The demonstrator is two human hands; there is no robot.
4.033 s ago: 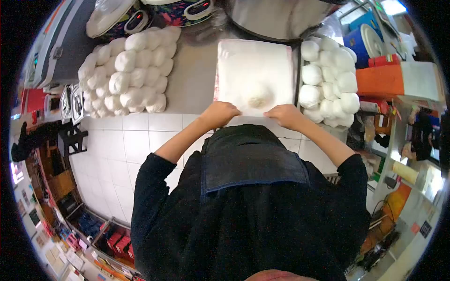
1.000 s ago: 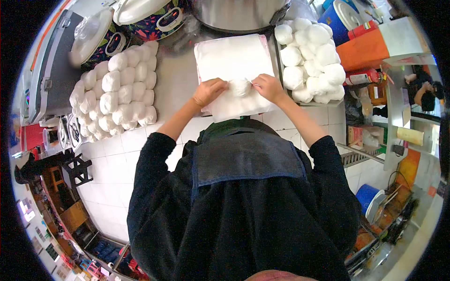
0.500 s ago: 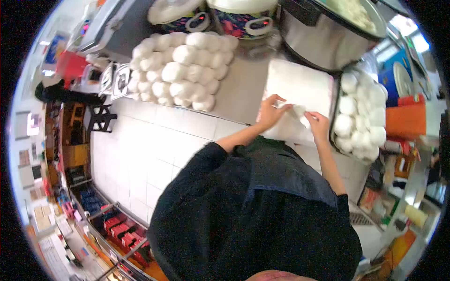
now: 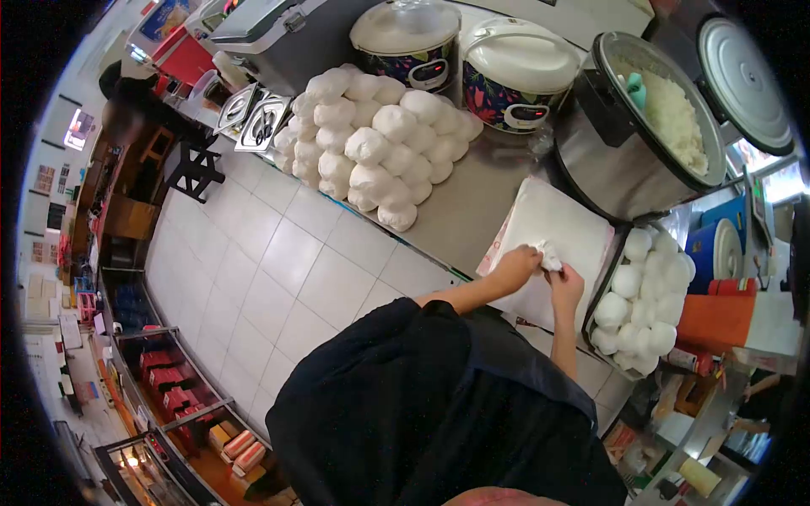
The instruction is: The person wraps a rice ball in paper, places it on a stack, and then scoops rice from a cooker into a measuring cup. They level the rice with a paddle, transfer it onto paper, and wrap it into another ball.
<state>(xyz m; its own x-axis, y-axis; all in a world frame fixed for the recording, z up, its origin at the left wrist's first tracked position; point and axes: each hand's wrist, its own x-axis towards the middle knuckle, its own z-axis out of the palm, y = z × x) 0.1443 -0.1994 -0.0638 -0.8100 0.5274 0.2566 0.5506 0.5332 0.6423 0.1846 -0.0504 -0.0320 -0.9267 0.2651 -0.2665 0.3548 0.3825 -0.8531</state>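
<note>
A small white paper bundle (image 4: pixel 549 254) is pinched between my two hands, over a stack of white paper sheets (image 4: pixel 557 211). My left hand (image 4: pixel 518 266) grips it from the left with bent fingers. From the right, the fingers of my right hand (image 4: pixel 567 288) are closed on its lower edge. What the paper wraps, if anything, is hidden. To the right stands a tray of round white bundles (image 4: pixel 626 280). A large heap of similar white bundles (image 4: pixel 396 124) is piled on the steel counter at the left.
Behind the paper stands a big pot of white rice (image 4: pixel 671 110) with a teal-handled utensil. Two floral rice cookers (image 4: pixel 523 72) are beside it. A grey cooler (image 4: pixel 270 38) and steel containers (image 4: pixel 264 122) stand at the far left. Tiled floor (image 4: pixel 278 244) borders the counter.
The paper between my hands has gone from a loose, flatter sheet to a gathered bundle. My fingers have drawn closer together. The camera view has tilted and shifted.
</note>
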